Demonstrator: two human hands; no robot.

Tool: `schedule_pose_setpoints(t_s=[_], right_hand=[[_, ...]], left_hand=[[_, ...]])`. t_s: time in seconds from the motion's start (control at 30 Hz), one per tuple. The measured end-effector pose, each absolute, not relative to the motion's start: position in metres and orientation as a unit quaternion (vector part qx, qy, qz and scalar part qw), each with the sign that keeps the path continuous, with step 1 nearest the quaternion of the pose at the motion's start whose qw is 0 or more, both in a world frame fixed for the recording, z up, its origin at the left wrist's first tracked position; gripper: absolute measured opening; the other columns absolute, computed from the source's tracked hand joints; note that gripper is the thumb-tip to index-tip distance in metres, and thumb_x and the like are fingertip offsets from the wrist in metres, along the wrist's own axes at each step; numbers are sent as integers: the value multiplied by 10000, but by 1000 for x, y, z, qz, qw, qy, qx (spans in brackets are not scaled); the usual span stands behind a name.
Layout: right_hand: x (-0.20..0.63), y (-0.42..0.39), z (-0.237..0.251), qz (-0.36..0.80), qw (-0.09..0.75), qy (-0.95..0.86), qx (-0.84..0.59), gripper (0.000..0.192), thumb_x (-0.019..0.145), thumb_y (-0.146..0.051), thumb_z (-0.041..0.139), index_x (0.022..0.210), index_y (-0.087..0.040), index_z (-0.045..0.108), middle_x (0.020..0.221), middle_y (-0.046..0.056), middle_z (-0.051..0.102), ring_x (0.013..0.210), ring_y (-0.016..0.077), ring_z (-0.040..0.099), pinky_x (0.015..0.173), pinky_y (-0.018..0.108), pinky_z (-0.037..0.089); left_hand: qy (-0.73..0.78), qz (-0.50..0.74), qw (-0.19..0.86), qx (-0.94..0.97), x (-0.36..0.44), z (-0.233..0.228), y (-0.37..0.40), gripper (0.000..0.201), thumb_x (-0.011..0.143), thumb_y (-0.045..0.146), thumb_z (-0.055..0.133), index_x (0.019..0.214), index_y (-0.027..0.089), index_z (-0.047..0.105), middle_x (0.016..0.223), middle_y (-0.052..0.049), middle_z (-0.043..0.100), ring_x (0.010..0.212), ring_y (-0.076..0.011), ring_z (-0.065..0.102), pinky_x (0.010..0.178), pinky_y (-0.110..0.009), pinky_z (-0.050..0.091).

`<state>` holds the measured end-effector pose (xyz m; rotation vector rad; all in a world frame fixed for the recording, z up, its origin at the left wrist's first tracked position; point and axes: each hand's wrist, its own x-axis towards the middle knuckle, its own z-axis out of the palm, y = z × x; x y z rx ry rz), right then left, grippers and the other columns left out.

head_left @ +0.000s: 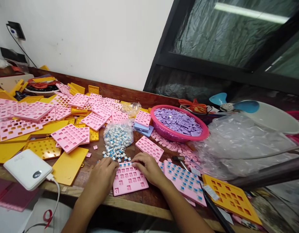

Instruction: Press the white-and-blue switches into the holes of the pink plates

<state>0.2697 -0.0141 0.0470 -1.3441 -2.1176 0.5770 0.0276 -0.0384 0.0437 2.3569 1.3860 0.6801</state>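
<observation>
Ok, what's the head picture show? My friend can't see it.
A person's left hand and right hand touch a pink board with square holes. Beyond it, blue-and-white bits spill from a clear bag. Other pink boards, yellow boards and a basket of purple bits crowd the table.

My bare forearms (85, 204) reach forward, slanting together — my left hand (103, 173) and right hand (148, 166), backs up, near but apart — fingers (139, 158) curled, tips turned inward.
</observation>
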Motion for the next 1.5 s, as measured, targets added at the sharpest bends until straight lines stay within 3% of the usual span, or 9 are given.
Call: schedule_pose_setpoints(t_s=[0.23, 0.37, 0.5, 0.63, 0.77, 0.9, 1.07, 1.27, 1.5], right_hand=[[269, -14, 41, 204, 284, -786, -510, 128, 887, -132, 693, 892, -224, 784, 946, 42, 748, 924, 221, 653, 869, 358, 467], [265, -18, 45, 221, 270, -787, -509, 120, 910, -176, 670, 916, -229, 778, 959, 49, 747, 928, 228, 660, 870, 364, 479], [260, -19, 49, 238, 291, -781, -498, 120, 924, -224, 648, 985, -232, 751, 1020, 61, 742, 964, 234, 663, 877, 362, 502], [264, -15, 46, 169, 349, -753, -532, 205, 920, -151, 582, 1052, -222, 722, 1072, 82, 720, 1031, 246, 642, 940, 397, 493], [264, -9, 41, 157, 305, -781, -522, 213, 903, -183, 655, 1092, -237, 737, 1124, 77, 714, 1081, 253, 626, 972, 405, 472], [257, -2, 39, 164, 267, -779, -543, 137, 894, -257, 713, 1014, -225, 771, 1035, 68, 756, 1007, 255, 653, 913, 393, 479], [257, -1, 40, 168, 260, -767, -563, 110, 877, -211, 692, 951, -217, 773, 998, 61, 774, 965, 255, 671, 885, 389, 479], [267, -14, 52, 187, 327, -758, -533, 250, 958, -241, 576, 1157, -232, 727, 1088, 86, 737, 1010, 250, 652, 906, 394, 495], [267, -14, 50, 206, 311, -763, -528, 194, 950, -173, 557, 1045, -216, 720, 1055, 78, 703, 1007, 230, 640, 913, 375, 491]], left_hand=[[444, 266, 262, 815, 13, 47, -38, 211, 1006, 255, 528, 1172, 263, 658, 1128, -55, 645, 1052, -226, 607, 899, -351, 465], [446, 285, 291, 796, 11, 48, -36, 187, 993, 226, 527, 1121, 248, 663, 1114, -60, 659, 1021, -217, 627, 891, -341, 481], [455, 304, 261, 795, 9, 51, -35, 137, 992, 234, 514, 1005, 231, 651, 1052, -59, 672, 959, -220, 635, 848, -339, 490], [451, 300, 221, 811, 10, 50, -36, 177, 1032, 279, 485, 1055, 231, 654, 1049, -51, 695, 981, -216, 634, 861, -338, 469], [445, 242, 113, 855, 16, 39, -35, 147, 1008, 241, 554, 981, 229, 697, 949, -40, 709, 930, -239, 619, 824, -366, 426], [447, 223, 57, 865, 19, 31, -32, 117, 980, 206, 603, 967, 227, 717, 990, -52, 699, 936, -238, 611, 800, -364, 408], [440, 227, 92, 864, 15, 33, -30, 154, 994, 222, 587, 965, 233, 738, 956, -42, 709, 919, -219, 618, 810, -365, 415], [477, 263, 119, 830, 17, 34, -33, 144, 960, 231, 627, 911, 243, 761, 929, -47, 689, 897, -230, 607, 786, -367, 428], [486, 295, 209, 796, 17, 28, -34, 214, 988, 250, 553, 868, 229, 730, 929, -43, 684, 889, -208, 623, 775, -332, 468]])
